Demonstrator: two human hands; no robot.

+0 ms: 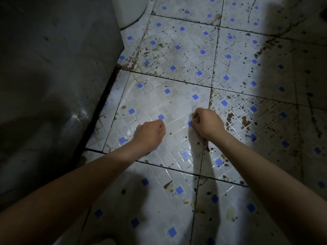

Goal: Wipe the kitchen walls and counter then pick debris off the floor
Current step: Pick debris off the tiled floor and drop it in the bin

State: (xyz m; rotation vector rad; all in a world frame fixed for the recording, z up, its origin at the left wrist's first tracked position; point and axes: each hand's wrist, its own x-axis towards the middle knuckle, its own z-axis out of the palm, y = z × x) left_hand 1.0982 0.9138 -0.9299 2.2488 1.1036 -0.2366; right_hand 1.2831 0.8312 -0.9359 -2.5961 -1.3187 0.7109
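Observation:
Both my hands reach down to a white tiled floor [178, 106] patterned with small blue squares. My left hand [150, 132] hovers low over the tile with its fingers curled under; nothing shows in it. My right hand [207, 122] is pinched shut, and a small pale scrap of debris [194, 119] sits between its fingertips. Brown and dark bits of debris [246, 121] are scattered over the tiles, densest to the right of my right hand and further away.
A dark grey wall or cabinet side [53, 76] rises along the left, meeting the floor in a black gap. A white rounded object [131, 11] stands at the top left. The right and bottom edges lie in deep shadow.

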